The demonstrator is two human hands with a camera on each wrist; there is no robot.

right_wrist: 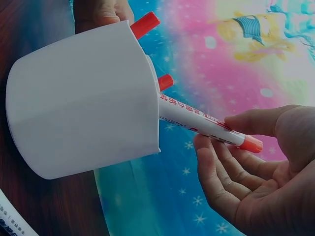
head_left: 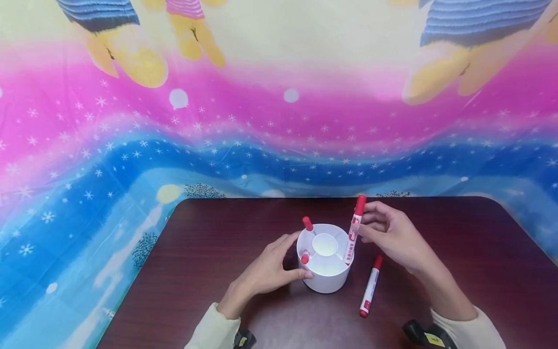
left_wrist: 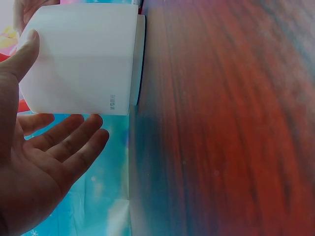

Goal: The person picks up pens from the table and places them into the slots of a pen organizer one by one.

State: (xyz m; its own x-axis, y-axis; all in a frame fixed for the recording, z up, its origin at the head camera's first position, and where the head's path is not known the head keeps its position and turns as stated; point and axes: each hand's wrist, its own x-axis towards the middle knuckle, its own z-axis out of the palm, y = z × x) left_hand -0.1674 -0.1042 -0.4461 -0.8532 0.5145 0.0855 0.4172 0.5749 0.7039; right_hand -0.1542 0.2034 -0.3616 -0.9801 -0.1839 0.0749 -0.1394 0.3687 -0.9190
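A round white pen holder (head_left: 327, 281) with a central ring and dividers stands upright on the table. Two red-capped markers lean inside it: one marker (head_left: 307, 223) at the back left, another marker (head_left: 305, 256) at the front left. My left hand (head_left: 272, 266) holds the holder's left side, thumb in front and fingers behind. With thumb and fingertips, my right hand (head_left: 394, 237) pinches a white marker (right_wrist: 202, 122) near its red cap. That marker slants, its lower end within the holder's right rim. The left wrist view shows my thumb (left_wrist: 27, 51) against the white wall.
Another red-capped white marker (head_left: 370, 288) lies on the dark wooden table (head_left: 209, 237), right of the holder. Behind the table hangs a colourful cloth (head_left: 261, 111) with snowflakes and cartoon figures. Black wrist straps (head_left: 429, 334) show near the sleeves.
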